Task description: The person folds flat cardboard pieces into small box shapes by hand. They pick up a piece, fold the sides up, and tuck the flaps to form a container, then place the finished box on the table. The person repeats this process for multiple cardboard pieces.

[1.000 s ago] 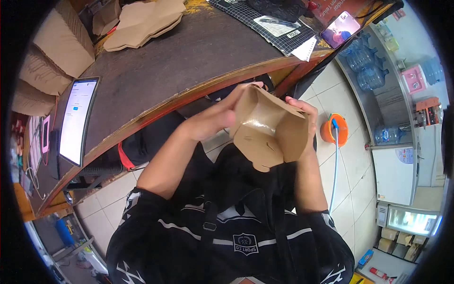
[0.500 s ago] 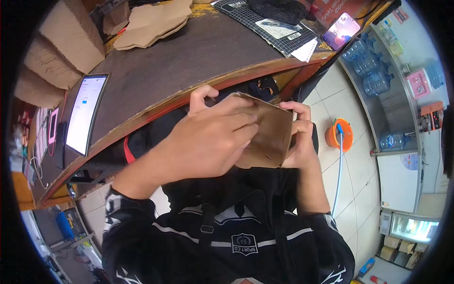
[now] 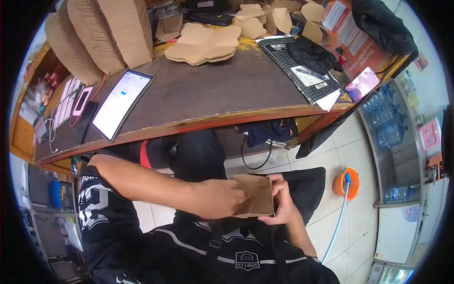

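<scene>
- The right hand [image 3: 283, 201] grips the brown box [image 3: 261, 196].
- The left hand [image 3: 218, 199] pokes into it; I cannot tell if it grips.
- The box is near the black shirt [image 3: 189, 258].

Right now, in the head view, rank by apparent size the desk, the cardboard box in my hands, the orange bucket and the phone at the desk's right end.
Largest to smallest:
1. Desk
2. Cardboard box, partly hidden by your left hand
3. Orange bucket and phone: too alike to rank
</scene>
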`<state>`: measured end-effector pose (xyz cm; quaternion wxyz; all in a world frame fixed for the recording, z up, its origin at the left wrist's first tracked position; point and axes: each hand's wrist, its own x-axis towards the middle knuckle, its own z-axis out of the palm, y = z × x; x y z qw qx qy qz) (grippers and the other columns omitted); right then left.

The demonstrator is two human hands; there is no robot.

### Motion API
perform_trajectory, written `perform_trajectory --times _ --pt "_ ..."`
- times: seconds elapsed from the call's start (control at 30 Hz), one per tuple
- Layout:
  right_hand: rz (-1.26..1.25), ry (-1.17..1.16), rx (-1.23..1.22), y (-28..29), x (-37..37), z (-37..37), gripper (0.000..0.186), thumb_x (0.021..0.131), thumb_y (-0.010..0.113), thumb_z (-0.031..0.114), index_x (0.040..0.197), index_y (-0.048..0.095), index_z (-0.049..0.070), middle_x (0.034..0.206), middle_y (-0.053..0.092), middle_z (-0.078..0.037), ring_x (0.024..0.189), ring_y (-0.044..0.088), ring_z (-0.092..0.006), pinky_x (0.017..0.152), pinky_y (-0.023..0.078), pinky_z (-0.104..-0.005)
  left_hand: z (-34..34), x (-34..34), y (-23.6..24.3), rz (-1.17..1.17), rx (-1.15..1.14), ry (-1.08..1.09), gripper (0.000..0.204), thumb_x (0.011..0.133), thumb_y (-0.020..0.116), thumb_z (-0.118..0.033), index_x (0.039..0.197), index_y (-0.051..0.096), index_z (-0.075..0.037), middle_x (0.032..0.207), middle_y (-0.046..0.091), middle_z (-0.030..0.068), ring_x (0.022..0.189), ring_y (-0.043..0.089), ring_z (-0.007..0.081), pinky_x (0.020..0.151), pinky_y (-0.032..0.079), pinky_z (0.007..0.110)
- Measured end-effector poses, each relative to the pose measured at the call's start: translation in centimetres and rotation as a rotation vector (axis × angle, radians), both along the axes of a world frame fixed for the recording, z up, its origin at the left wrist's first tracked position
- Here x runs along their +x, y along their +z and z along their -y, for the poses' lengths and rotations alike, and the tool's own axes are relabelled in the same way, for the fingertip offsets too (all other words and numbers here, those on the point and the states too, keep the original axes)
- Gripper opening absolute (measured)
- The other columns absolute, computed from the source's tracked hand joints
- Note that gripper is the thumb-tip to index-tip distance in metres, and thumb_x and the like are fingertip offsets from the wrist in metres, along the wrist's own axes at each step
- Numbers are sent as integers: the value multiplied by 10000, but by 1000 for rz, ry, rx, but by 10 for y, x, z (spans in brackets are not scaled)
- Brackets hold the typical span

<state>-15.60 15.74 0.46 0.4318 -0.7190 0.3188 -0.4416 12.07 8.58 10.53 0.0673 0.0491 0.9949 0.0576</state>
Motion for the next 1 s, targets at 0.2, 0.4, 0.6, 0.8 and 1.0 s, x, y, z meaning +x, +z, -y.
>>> perform_trajectory --times 0.2,0.4,0.6,0.8,1.0 --pt "62 49 130 1 9 -12 821 627 980 186 1149 348 144 1356 394 -184 1281 433 -279 1054 424 -438 2 -9 -4 157 172 -64 265 880 615 -224 943 772 -20 1119 678 124 1128 627 269 991 492 389" --pt "83 48 124 -5 7 -10 816 631 985 195 1148 356 145 1354 395 -177 1268 433 -273 1041 431 -437 8 -14 -14 168 245 -57 245 876 645 -225 919 757 -12 1034 683 140 1047 657 311 951 530 425" --pt "-100 -15 -93 21 4 21 765 594 1009 254 1087 438 125 1336 462 -202 1250 501 -354 1011 473 -449 40 0 58 -283 432 49 373 918 723 -319 1139 736 -19 1214 707 148 1125 691 296 897 599 422" --pt "-558 242 -530 129 17 127 410 729 857 308 1040 637 157 1389 577 -159 1317 548 -437 1064 501 -531 50 63 104 -1452 457 96 255 960 715 -313 1039 728 -71 774 736 67 712 693 192 596 518 320" --pt "-918 -755 -1304 241 1 313 461 776 832 158 1163 597 75 1425 512 -173 1346 486 -418 1153 409 -553 138 62 88 -1373 441 627 211 983 675 -224 1019 698 -18 885 724 110 791 697 207 756 554 337"
